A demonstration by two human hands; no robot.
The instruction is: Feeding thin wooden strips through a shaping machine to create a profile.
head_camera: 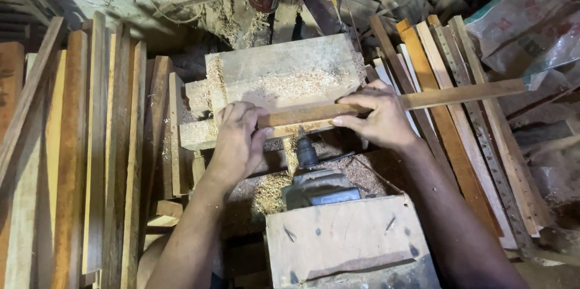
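Wooden strip [386, 103]: lies at frame centre on the sawdust-covered block [284, 74]; its long axis runs nearly level, one end under your left hand, the other pointing to the right edge and rising slightly.
Left hand [238, 138]: your grip is closed over the strip's left end, fingers curled on top.
Right hand [377, 117]: your grip pinches the strip mid-length, thumb on its near edge.
Drill chuck [306, 151]: just below the strip, pointing up at it.
Stacked planks [90, 144]: left side.
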